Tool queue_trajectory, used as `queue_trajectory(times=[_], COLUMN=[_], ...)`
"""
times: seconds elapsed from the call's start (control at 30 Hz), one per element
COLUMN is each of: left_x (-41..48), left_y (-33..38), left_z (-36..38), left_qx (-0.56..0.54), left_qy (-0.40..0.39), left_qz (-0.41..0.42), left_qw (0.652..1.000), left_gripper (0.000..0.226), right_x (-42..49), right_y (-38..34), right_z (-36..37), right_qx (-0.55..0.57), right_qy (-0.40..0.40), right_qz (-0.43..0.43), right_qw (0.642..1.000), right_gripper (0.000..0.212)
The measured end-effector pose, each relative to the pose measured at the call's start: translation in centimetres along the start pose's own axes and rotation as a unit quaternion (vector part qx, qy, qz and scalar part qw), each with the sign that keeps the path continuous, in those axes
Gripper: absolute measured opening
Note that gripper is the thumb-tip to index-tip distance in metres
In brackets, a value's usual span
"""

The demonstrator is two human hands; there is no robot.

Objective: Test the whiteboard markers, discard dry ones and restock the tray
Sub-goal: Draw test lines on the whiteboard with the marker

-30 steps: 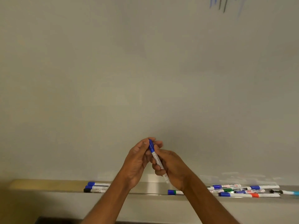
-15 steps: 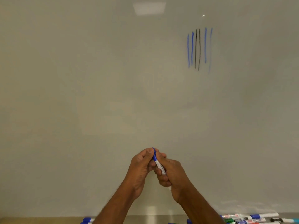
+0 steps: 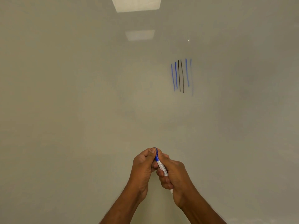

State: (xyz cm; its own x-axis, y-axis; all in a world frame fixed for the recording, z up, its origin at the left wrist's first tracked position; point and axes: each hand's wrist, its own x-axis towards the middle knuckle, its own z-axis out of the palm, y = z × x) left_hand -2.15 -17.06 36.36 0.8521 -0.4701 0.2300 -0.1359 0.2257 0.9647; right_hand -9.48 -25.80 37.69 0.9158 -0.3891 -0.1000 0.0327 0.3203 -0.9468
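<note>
Marker: blue-capped marker (image 3: 161, 167) sat at 6 o'clock, tilted, cap up, in front of whiteboard (image 3: 80, 94)
L hand: left hand (image 3: 143, 168) pinched the cap end; prob. about to uncap
R hand: right hand (image 3: 174, 173) was wrapped round the barrel
Done: six test strokes (image 3: 182, 75) at 1 o'clock; four blue, two black; rightmost faint
Left: this one untested; discarding + restocking tray still to do; tray out of view

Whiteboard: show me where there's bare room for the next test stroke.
The whiteboard is bare left of the strokes, across its whole left half, and right of them to the frame edge. The band between the strokes and the marker held below is bare too. Only the six strokes themselves are crowded.
</note>
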Motion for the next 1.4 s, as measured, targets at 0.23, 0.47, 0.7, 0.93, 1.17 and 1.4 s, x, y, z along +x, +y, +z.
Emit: queue_trajectory(times=[0.23,0.47,0.7,0.93,1.17,1.4], left_x=[2.4,2.6,4.9,8.7,13.2,16.6], left_y=[5.9,7.4,8.8,9.0,9.3,10.0], left_z=[-1.2,0.9,2.2,2.4,2.1,2.5], left_qx=[-0.084,0.017,0.126,0.2,0.334,0.377], left_qy=[0.089,0.095,0.107,0.103,0.109,0.118], left_qz=[0.073,0.209,0.332,0.397,0.456,0.549], left_qw=[0.99,0.973,0.929,0.89,0.818,0.736], left_gripper=[0.028,0.019,0.015,0.04,0.051,0.048], right_x=[-1.9,-2.7,-1.7,-0.5,2.2,4.6], right_y=[0.3,-5.2,-10.1,-12.2,-13.5,-14.6], right_z=[-0.4,-1.1,-1.6,-2.2,-0.7,0.2], right_qx=[-0.035,-0.02,0.152,0.114,-0.007,-0.061], right_qy=[0.007,-0.046,-0.061,-0.047,0.098,0.164], right_qz=[0.005,-0.2,-0.271,-0.353,-0.462,-0.545], right_qw=[0.999,0.979,0.949,0.928,0.882,0.82], right_gripper=[0.054,0.023,0.027,0.032,0.029,0.026])
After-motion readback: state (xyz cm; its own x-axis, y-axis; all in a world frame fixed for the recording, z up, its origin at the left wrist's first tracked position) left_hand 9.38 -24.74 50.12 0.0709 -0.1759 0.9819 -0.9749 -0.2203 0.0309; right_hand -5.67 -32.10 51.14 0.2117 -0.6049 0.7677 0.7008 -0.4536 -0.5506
